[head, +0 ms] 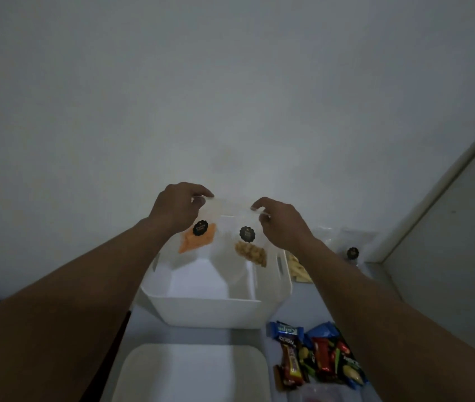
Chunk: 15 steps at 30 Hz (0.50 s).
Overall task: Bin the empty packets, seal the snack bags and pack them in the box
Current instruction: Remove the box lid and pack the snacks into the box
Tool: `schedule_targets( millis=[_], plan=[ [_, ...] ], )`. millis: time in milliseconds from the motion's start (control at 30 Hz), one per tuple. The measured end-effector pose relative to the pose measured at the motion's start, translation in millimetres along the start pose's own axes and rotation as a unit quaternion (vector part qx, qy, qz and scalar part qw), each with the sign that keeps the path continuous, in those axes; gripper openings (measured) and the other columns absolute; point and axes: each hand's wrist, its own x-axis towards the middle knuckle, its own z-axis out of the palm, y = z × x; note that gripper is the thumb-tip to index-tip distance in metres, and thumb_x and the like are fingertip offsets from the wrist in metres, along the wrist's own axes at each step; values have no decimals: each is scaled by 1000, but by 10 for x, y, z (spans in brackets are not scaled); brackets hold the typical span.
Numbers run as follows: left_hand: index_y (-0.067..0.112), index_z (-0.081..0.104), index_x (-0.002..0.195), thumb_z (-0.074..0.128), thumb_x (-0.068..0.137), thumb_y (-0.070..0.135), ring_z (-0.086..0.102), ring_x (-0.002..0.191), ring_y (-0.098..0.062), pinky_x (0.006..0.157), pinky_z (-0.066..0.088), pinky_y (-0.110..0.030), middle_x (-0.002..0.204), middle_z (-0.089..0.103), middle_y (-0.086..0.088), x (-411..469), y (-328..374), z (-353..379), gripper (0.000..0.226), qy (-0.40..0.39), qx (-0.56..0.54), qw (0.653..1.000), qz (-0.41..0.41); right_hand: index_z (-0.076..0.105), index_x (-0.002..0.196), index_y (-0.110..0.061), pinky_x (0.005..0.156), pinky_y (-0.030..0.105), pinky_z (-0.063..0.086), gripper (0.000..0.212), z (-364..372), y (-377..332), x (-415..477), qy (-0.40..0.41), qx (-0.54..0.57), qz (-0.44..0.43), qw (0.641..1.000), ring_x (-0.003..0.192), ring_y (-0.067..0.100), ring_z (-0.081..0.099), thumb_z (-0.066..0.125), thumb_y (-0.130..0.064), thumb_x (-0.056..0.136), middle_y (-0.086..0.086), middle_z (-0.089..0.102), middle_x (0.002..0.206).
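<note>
**Head view.** Your left hand (176,208) is raised above the box (216,310). Its thumb and forefinger are pinched together on the top edge of the orange bag (197,244), a clear pouch with orange pieces gathered in its lower corner. Your right hand (284,224) is level with the left and near it. Its thumb and forefinger are likewise clamped on the top edge of the tan bag (251,254), a clear pouch holding pale brown pieces. Each pouch bears a round black label (247,234).

Both bags hang tilted in the air over the open box, with their lower ends above its inside. The clear tops between your hands are faint. You cannot tell whether they overlap or whether either seal is closed.

The box is white, with a slot handle in each side wall, and stands on the table (303,306) against the wall (230,82). A white tray (192,372) lies in front of the box at the near edge. A pile of coloured packets (317,358) lies just right of the tray, beside your right forearm.

Right of the box, partly hidden by that forearm, lies the stick bag (297,269), a clear pouch of pale sticks. Farther right, the corner bag (352,252), also clear with a black label, lies near the wall corner.
</note>
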Motion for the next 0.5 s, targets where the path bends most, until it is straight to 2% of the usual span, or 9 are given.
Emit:
schedule_targets(
  millis=[133,333,433,500],
  plan=[
    [34,73,98,54,95,18,67,78,-15,77,47,-27,96,68,4,-3,-172,220,25,-9,3,1000,-11,62,113,-22,79,32,50,25,352,168,88,-44,-42,20,998,97,25,62,47,-12,96,7,68,110],
    [25,72,98,52,96,12,59,76,-16,66,41,-23,96,63,5,3,-450,588,24,-38,-9,999,-11,63,111,-23,78,33,52,25,814,409,194,-88,-94,26,991,99,25,64,47,-14,94,6,70,108],
    [26,72,98,53,97,13,62,81,-12,60,36,-5,103,65,6,4,-548,739,23,-49,-18,998,-25,61,113,-21,75,34,51,27,940,486,248,-96,-151,19,984,99,28,63,48,-10,93,9,68,107],
    [26,72,97,54,97,14,64,86,-13,63,35,-3,106,68,4,2,-592,828,22,-64,-29,997,-32,60,114,-18,73,34,48,27,983,521,273,-95,-201,0,975,99,28,62,49,-7,92,8,66,103]
  ],
)
